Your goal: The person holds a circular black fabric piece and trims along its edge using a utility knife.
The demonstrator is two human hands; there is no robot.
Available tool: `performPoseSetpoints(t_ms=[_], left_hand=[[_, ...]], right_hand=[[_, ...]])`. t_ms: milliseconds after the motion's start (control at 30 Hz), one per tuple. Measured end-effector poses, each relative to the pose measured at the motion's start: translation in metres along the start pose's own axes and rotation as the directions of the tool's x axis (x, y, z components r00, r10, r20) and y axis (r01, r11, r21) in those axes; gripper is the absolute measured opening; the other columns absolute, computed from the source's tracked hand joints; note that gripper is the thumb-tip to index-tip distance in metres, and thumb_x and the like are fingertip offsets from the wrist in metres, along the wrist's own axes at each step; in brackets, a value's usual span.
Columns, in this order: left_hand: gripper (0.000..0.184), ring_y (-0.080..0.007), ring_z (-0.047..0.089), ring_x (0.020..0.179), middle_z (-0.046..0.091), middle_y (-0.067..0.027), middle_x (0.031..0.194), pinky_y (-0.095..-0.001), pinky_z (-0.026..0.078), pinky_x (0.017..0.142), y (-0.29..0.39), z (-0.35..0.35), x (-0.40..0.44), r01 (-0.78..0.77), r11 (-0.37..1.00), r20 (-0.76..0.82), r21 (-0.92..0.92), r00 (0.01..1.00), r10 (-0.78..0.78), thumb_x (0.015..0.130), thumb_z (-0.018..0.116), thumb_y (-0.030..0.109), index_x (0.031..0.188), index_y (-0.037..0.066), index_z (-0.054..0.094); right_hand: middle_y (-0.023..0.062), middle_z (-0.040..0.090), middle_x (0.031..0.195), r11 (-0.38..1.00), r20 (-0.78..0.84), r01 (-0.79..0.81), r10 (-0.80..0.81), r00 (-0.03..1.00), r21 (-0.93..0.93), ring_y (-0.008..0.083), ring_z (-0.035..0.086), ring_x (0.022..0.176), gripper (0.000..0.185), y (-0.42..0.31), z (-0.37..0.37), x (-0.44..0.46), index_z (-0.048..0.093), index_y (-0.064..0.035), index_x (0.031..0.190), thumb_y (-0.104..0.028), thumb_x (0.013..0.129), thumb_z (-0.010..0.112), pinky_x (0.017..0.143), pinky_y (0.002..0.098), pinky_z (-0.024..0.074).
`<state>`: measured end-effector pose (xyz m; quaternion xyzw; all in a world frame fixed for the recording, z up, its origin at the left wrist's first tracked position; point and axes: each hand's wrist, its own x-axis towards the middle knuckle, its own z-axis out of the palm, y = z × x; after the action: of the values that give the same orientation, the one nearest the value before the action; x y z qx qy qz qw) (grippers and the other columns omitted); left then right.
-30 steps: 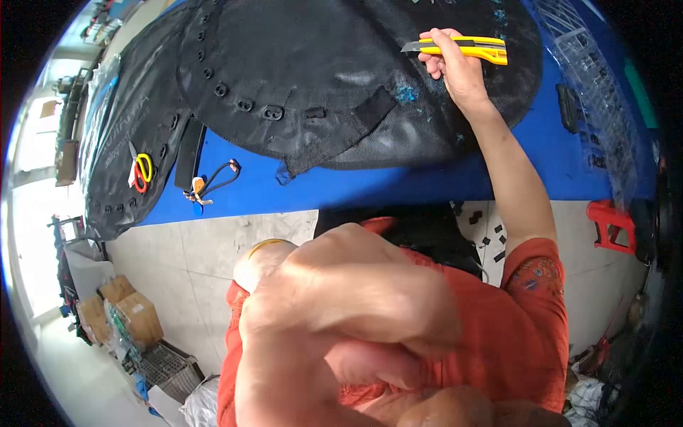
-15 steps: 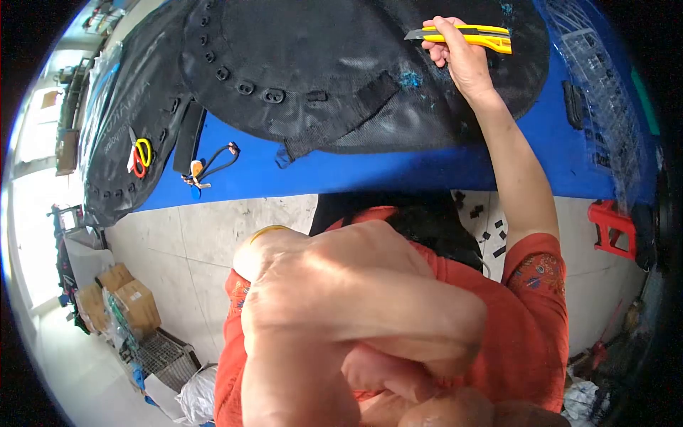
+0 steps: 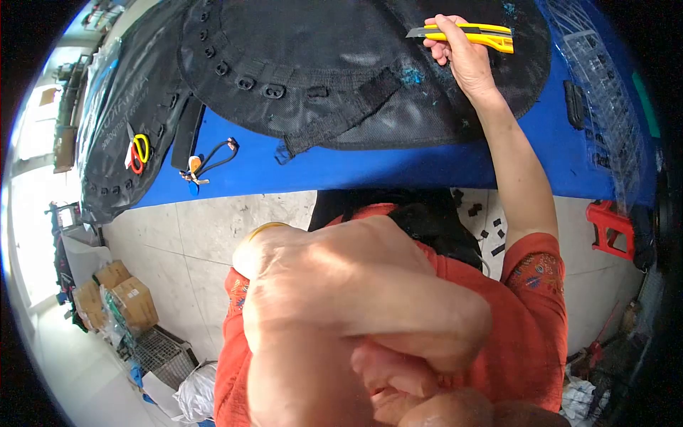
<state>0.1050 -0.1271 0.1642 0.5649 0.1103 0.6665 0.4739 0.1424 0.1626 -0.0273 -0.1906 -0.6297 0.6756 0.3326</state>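
A yellow utility knife (image 3: 499, 43) lies in my right hand (image 3: 469, 70), whose fingers are closed around its body. Its bare blade points left, above a round black fabric piece (image 3: 341, 39) with a mesh surface. Along the curved edge of that piece run several black plastic fittings and a webbing strap (image 3: 341, 117). Blue shreds (image 3: 411, 75) lie on the fabric near the knife. My left hand (image 3: 341, 306) is raised very close to the camera, large and blurred, with bent fingers. Whatever it may grip is hidden.
Scissors (image 3: 137, 153) with red and yellow handles rest on black fabric at the left. A looped black cord (image 3: 213, 160) lies on the blue table (image 3: 441, 167). Clear plastic wrapping (image 3: 601, 92) covers the right side. A red stool (image 3: 612, 229) and cardboard boxes (image 3: 131, 299) stand below.
My left hand's fingers have shifted slightly near the camera. My right hand still holds the knife in nearly the same place; the whole view has moved a little.
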Motion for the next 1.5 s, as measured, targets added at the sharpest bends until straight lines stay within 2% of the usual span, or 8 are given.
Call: performPoseSetpoints(t_ms=[500,600,700,733,867,967,1333,1500], left_hand=[[0.017,-0.01,0.048,0.042,0.061,-0.014,0.073,-0.0255,0.025,0.037,0.002,-0.024,-0.017,-0.178,0.964,0.256,0.196,0.959,0.125,0.084,0.064,-0.009,0.076,0.006,0.066],[0.003,-0.016,0.058,0.058,0.063,-0.0053,0.074,-0.0277,0.045,0.052,0.005,-0.047,-0.007,0.065,0.659,-0.063,0.749,0.998,-0.027,0.086,0.067,0.003,0.086,0.001,0.065],[0.013,-0.0154,0.061,0.071,0.06,-0.0058,0.081,-0.0282,0.049,0.065,-0.042,-0.07,-0.023,0.719,0.299,-0.741,0.628,0.669,-0.053,0.086,0.068,0.0,0.096,0.003,0.061],[0.014,-0.004,0.051,0.072,0.057,0.0035,0.084,-0.0203,0.044,0.064,-0.062,-0.093,-0.033,0.695,0.233,-0.717,0.68,0.697,0.013,0.091,0.069,0.0,0.103,0.002,0.061],[0.026,-0.0392,0.067,0.082,0.064,-0.0218,0.099,-0.0466,0.055,0.075,-0.097,-0.132,-0.037,0.679,-0.117,-0.686,0.725,0.727,-0.034,0.09,0.072,0.02,0.101,-0.002,0.063],[0.036,-0.042,0.068,0.085,0.064,-0.0237,0.099,-0.049,0.056,0.075,-0.111,-0.14,-0.038,0.698,-0.246,-0.729,0.672,0.683,-0.051,0.091,0.072,0.031,0.101,-0.003,0.063],[0.042,-0.0383,0.063,0.077,0.062,-0.0202,0.085,-0.0448,0.049,0.069,-0.113,-0.158,-0.036,0.706,-0.204,-0.735,0.679,0.653,-0.183,0.089,0.074,0.038,0.084,-0.002,0.066],[0.028,-0.0339,0.061,0.071,0.059,-0.0161,0.08,-0.0414,0.047,0.066,-0.111,-0.158,-0.032,0.756,-0.121,-0.761,0.643,0.613,-0.212,0.09,0.071,0.025,0.081,-0.002,0.066]], right_hand=[[0.0045,0.068,0.08,1.0,0.001,-0.003,0.003,1.0,-0.017,0.0032,0.057,0.062,0.032,-0.005,0.006,-0.001,0.068,-0.0058,0.107,-0.037,0.1,0.061,0.056,0.0179,0.0453],[0.0048,0.067,0.079,1.0,0.011,0.002,-0.002,1.0,-0.026,0.0036,0.056,0.06,0.032,-0.002,0.004,0.0,0.068,-0.0054,0.107,-0.036,0.101,0.061,0.056,0.0182,0.0451],[0.0048,0.068,0.08,0.999,0.049,0.023,-0.021,0.999,-0.036,0.0032,0.056,0.06,0.031,-0.004,0.006,-0.001,0.067,-0.0055,0.105,-0.035,0.101,0.06,0.056,0.0182,0.0445],[0.0043,0.068,0.08,0.998,0.04,0.018,-0.016,0.999,-0.054,0.003,0.056,0.061,0.031,-0.006,0.009,-0.003,0.067,-0.0059,0.106,-0.036,0.101,0.06,0.056,0.0181,0.0445],[0.0028,0.068,0.081,0.997,0.052,-0.005,0.008,0.999,-0.072,0.0024,0.057,0.063,0.029,-0.008,0.008,-0.003,0.068,-0.0073,0.107,-0.035,0.101,0.06,0.057,0.0178,0.0447],[0.0027,0.069,0.082,0.997,0.072,0.005,0.001,0.997,-0.071,0.0024,0.057,0.064,0.028,-0.008,0.008,-0.004,0.067,-0.0074,0.107,-0.034,0.102,0.059,0.058,0.0175,0.0447],[0.0002,0.064,0.078,0.975,0.155,0.044,-0.01,0.988,-0.219,0.0047,0.055,0.067,0.029,-0.018,0.009,-0.008,0.065,-0.0114,0.104,-0.039,0.099,0.059,0.064,0.0204,0.0454],[0.002,0.058,0.11,0.851,0.395,0.378,-0.226,0.89,-0.365,0.0103,0.057,0.076,0.018,-0.007,-0.004,-0.015,0.064,-0.0118,0.116,-0.008,0.101,0.054,0.07,0.0228,0.0505]])
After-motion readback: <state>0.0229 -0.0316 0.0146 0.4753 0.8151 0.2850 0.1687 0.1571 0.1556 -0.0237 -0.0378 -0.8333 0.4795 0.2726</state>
